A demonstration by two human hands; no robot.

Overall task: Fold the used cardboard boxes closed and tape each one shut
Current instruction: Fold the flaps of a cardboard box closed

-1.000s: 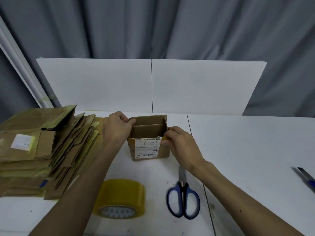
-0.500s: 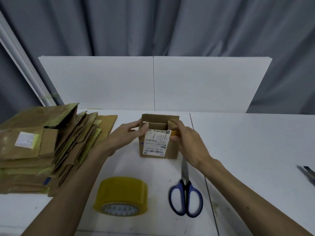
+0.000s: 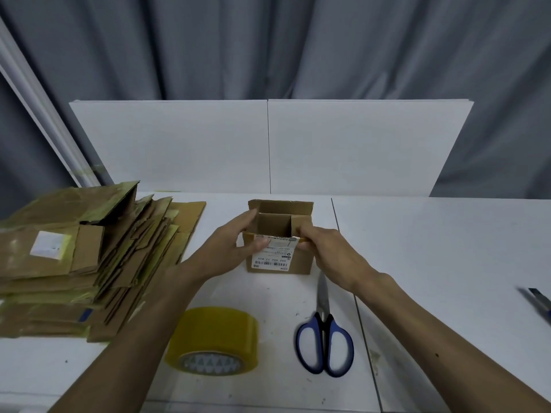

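Observation:
A small brown cardboard box (image 3: 299, 262) stands upright in the middle of the white table (image 3: 432, 248), its top open and a white shipping label facing me. My left hand (image 3: 229, 248) holds its left front corner, fingers along the left side and thumb on the label. My right hand (image 3: 331, 251) grips the right side at the top edge, fingers curled over a side flap that leans inward. A roll of yellow-clear tape (image 3: 213, 338) lies near me, left of the blue-handled scissors (image 3: 325, 341).
A tall, messy stack of flattened used boxes (image 3: 74, 257) fills the table's left side. A utility knife (image 3: 539, 302) lies at the far right edge. White boards (image 3: 268, 144) stand along the back before a grey curtain.
The box has shifted a little to the right and stands taller in view. My left hand slid from the top rim down to the left front corner. The right flap has tipped inward.

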